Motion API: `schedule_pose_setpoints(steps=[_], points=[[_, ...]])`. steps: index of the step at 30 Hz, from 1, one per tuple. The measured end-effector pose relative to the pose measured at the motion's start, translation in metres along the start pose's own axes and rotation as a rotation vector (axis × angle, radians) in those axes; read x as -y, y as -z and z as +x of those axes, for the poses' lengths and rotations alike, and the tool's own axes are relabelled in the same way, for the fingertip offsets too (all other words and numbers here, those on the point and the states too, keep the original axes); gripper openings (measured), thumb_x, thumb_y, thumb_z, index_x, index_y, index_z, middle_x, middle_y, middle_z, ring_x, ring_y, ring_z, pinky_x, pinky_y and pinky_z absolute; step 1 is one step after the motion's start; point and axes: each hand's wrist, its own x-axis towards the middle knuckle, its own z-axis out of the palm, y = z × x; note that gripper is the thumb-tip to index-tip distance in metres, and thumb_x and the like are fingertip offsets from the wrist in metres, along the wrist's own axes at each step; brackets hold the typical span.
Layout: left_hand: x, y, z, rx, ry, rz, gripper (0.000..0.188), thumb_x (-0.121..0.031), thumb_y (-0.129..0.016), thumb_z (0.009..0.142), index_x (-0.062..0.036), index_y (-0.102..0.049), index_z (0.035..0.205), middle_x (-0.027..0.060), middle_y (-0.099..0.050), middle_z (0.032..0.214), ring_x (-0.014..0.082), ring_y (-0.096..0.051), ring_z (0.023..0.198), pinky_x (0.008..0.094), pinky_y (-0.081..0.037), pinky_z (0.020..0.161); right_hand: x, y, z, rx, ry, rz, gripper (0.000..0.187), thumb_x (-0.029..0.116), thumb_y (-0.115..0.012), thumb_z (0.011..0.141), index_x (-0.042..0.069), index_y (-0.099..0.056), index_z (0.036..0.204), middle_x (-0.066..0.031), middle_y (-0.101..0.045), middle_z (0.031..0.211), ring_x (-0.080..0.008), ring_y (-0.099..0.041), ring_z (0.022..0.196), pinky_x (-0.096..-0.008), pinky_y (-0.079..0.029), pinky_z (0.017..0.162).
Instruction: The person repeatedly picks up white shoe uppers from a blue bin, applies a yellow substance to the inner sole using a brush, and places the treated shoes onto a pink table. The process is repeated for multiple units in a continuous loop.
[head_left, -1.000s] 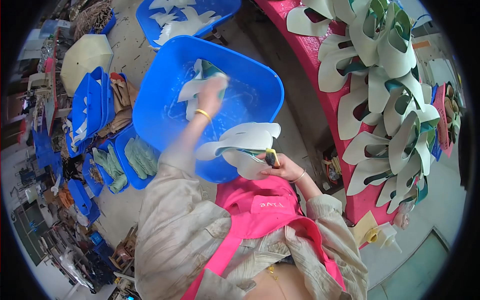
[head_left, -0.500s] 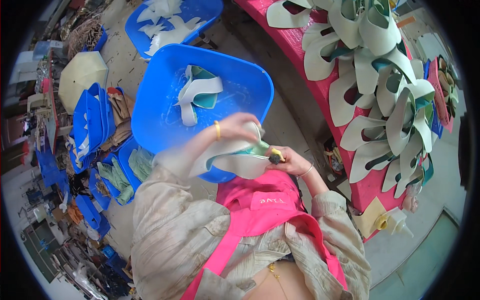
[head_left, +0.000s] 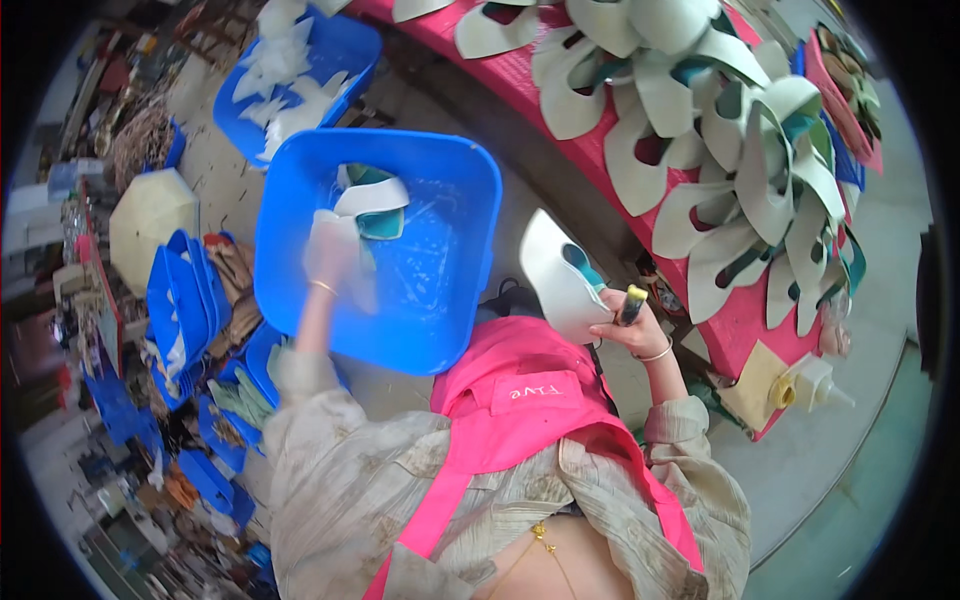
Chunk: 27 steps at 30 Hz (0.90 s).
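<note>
My left hand (head_left: 328, 250), smeared by motion, reaches into a blue plastic tub (head_left: 445, 330) beside white shoe-upper-like pieces with teal lining (head_left: 375, 205). The blur hides its fingers and whether it grips one. My right hand (head_left: 640, 328) is closed at the right of my pink apron (head_left: 540, 400). Held in it is a curved white shoe-upper-like piece (head_left: 555, 285) with a teal inside, raised upright. A short dark-handled tool with a yellow tip (head_left: 631, 305) also sticks out of this hand.
A pink-covered table (head_left: 735, 325) at the right carries many overlapping white pieces (head_left: 700, 110). On its near corner stands a pale squeeze bottle (head_left: 815, 385). Behind my tub is another blue tub (head_left: 235, 130) with white scraps. Stacked blue crates (head_left: 185, 290) and a cream umbrella (head_left: 150, 225) are at left.
My left hand has left the white piece in front of me and moved left into the tub. The right hand has moved right, keeping a white piece and the tool. The view has shifted.
</note>
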Motion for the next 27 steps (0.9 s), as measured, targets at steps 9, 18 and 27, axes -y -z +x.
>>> schedule_pose_setpoints(steps=[9, 18, 27], points=[[-0.296, -0.117, -0.168, 0.821, 0.102, -1.033, 0.04, -0.015, -0.062, 0.078, 0.0012, -0.048, 0.112, 0.0079, -0.056, 0.102, 0.0142, -0.054, 0.09, 0.0288, -0.043, 0.077, -0.004, 0.012, -0.111, -0.588, -0.046, -0.068, 0.033, 0.005, -0.064, 0.07, 0.004, -0.052, 0.1, -0.0039, -0.052, 0.097, -0.0124, -0.049, 0.074, -0.0249, -0.041, 0.062], [-0.364, -0.156, -0.214, 0.71, -0.658, 0.016, 0.027, -0.016, -0.063, 0.073, 0.0026, -0.059, 0.093, 0.0144, -0.063, 0.085, 0.021, -0.061, 0.075, 0.0291, -0.046, 0.067, -0.109, 0.24, -0.437, -1.477, -0.66, -0.602, 0.033, 0.013, -0.064, 0.072, 0.005, -0.052, 0.102, -0.0078, -0.051, 0.078, -0.0203, -0.051, 0.072, -0.034, -0.042, 0.066], [-0.441, -0.237, -0.335, 0.967, -0.276, -0.387, 0.026, -0.013, -0.054, 0.084, 0.0047, -0.052, 0.103, 0.0053, -0.059, 0.094, 0.0096, -0.053, 0.082, 0.0243, -0.043, 0.073, -0.11, 0.391, -0.456, -1.491, -0.979, -1.029, 0.023, 0.017, -0.062, 0.071, 0.01, -0.058, 0.093, -0.0115, -0.055, 0.085, -0.0314, -0.055, 0.083, -0.0411, -0.045, 0.069]])
